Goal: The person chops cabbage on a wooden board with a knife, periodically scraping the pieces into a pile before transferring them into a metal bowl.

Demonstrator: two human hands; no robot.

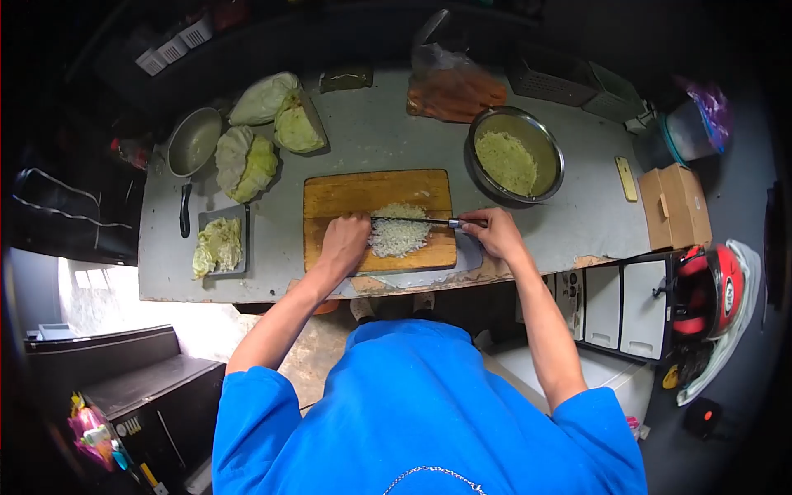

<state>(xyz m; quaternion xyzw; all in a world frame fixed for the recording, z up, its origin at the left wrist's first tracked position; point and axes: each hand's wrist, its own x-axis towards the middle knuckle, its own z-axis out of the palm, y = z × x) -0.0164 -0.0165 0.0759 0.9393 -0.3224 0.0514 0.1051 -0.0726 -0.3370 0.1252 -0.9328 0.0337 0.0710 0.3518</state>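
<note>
A wooden cutting board (334, 194) lies near the front edge of the table, with a pile of finely chopped pale cabbage (398, 241) on it. Across that pile runs a knife (417, 220), its blade roughly level from left to right. My right hand (495, 234) is closed round the handle, just past the board's right side. Over the board's left half, my left hand (350, 238) has its fingers curled at the tip end of the blade, which they partly hide.
Right of the board stands a metal bowl (552, 183) of chopped cabbage. Cabbage pieces (299, 124), a pan (195, 142) and a small tray (241, 266) with leaves are on the left. Behind lie bagged carrots (454, 93); a cardboard box (675, 206) sits far right.
</note>
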